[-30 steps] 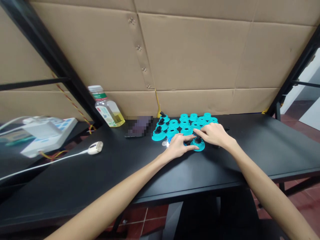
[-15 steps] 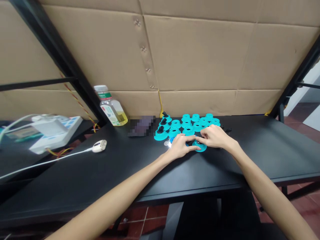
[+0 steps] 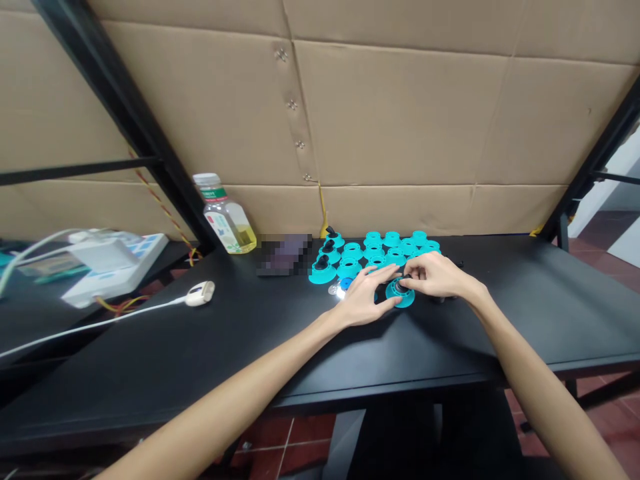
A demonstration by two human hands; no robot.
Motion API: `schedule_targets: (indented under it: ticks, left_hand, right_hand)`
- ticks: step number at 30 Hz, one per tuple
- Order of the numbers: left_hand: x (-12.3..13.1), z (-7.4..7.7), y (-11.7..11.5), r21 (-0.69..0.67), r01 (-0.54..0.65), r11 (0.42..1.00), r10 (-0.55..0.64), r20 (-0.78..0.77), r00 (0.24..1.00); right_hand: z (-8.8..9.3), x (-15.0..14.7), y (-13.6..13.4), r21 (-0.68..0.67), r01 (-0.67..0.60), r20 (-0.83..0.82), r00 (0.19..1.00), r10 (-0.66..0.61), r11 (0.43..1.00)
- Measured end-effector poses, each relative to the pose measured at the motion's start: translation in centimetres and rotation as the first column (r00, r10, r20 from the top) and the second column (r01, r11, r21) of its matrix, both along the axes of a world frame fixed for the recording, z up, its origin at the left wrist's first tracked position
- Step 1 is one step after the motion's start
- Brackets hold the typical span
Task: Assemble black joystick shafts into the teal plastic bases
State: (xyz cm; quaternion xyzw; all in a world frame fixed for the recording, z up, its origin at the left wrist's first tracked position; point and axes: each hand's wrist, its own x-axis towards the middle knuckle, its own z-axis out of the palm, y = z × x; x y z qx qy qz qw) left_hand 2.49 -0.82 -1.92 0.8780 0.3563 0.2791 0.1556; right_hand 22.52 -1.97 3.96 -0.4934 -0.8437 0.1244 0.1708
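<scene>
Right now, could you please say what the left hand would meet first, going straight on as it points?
The left hand would probably first meet the round turquoise plastic-looking flanged ring just ahead of its palm, though depth is unclear and they may be touching.

a bottle (image 3: 230, 223) stands near the cardboard (image 3: 400, 113), a white power strip (image 3: 120, 277) farther left.
</scene>
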Motion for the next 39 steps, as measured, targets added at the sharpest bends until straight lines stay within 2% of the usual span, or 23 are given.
schedule_targets:
  ticks: [3, 6, 13, 15, 19, 23, 27, 32, 35, 37, 39]
  left_hand:
    - [0.0, -0.1, 0.2, -0.062, 0.046, 0.997, -0.046, 0.011, 0.999]
    - [0.2, 0.0, 0.2, -0.085, 0.034, 0.996, -0.031, 0.03, 0.999]
    - [0.3, 0.3, -0.2, 0.054, -0.017, 0.998, 0.017, 0.011, 1.0]
    - [0.2, 0.3, 0.0, 0.031, -0.021, 0.999, 0.021, 0.008, 1.0]
    - [-0.2, 0.3, 0.3, -0.059, 0.044, 0.997, -0.043, 0.014, 0.999]
    - [-0.4, 0.2, 0.6, -0.108, 0.059, 0.992, -0.059, 0.005, 0.998]
    - [-0.3, 0.2, 0.7, -0.122, 0.041, 0.992, -0.042, -0.01, 0.999]
    - [0.0, 0.4, 0.6, -0.13, 0.058, 0.99, -0.052, 0.05, 0.997]
    - [0.1, 0.4, 0.4, -0.103, 0.017, 0.995, -0.009, 0.071, 0.997]
    - [0.0, 0.3, 0.3, -0.104, -0.005, 0.995, 0.012, 0.071, 0.997]
    - [-0.1, 0.3, 0.3, -0.135, 0.023, 0.991, -0.013, 0.076, 0.997]
  right_hand:
    - [-0.1, 0.0, 0.0, -0.03, -0.015, -0.002, 1.0, 0.015, 0.999]
    - [-0.3, -0.3, 0.1, -0.003, 0.012, 0.051, 0.999, -0.012, 1.0]
    - [-0.7, -0.5, 0.5, 0.045, -0.01, 0.057, 0.998, 0.007, 0.999]
    - [-0.7, -0.4, 0.4, 0.01, -0.025, 0.022, 0.999, 0.025, 1.0]
    - [-0.4, -0.4, 0.1, -0.091, -0.092, -0.065, 0.994, 0.086, 0.992]
    - [-0.3, -0.1, 0.2, -0.108, -0.13, -0.073, 0.99, 0.123, 0.986]
    - [-0.5, -0.1, 0.4, -0.03, -0.125, 0.011, 0.992, 0.125, 0.992]
    - [-0.9, -0.6, 0.4, 0.111, -0.087, 0.113, 0.991, 0.074, 0.99]
    - [-1.1, -0.8, 0.3, 0.165, -0.065, 0.14, 0.989, 0.042, 0.984]
    - [-1.1, -0.8, 0.2, 0.167, -0.054, 0.133, 0.991, 0.032, 0.984]
    - [-1.1, -0.7, 0.2, 0.122, -0.057, 0.108, 0.993, 0.043, 0.991]
